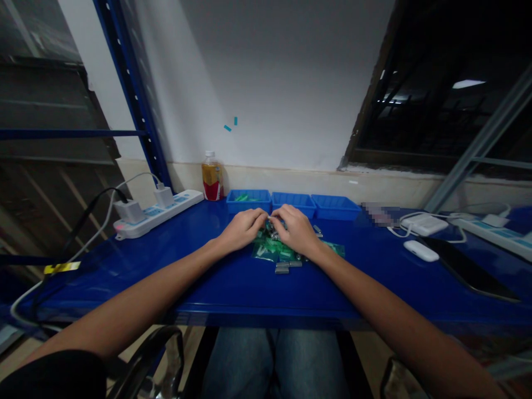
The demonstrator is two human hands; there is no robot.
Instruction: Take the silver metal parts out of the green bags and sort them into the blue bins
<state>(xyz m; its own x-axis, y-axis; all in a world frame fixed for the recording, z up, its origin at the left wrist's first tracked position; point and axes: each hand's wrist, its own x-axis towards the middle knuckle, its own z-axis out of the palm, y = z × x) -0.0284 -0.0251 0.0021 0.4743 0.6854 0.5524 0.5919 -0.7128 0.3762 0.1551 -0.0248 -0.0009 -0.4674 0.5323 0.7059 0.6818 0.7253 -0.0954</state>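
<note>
My left hand (244,228) and my right hand (296,228) come together at the fingertips above the middle of the blue table (233,282). Both are closed in a pinch around something small and pale that I cannot make out. Below and between them lie clear bags with green pieces (272,246) and small metal parts. Several grey metal blocks (282,269) rest just in front of the bags. Behind my hands stand three blue trays; the left tray (248,207) holds green pieces, and the middle tray (293,211) is partly hidden by my right hand.
A drink bottle (212,177) stands behind the left tray's outer side. Power strips lie at left (160,213) and right (494,233), with cables. On the right are a white earphone case (420,251), a white charger (424,224) and a dark phone (469,269).
</note>
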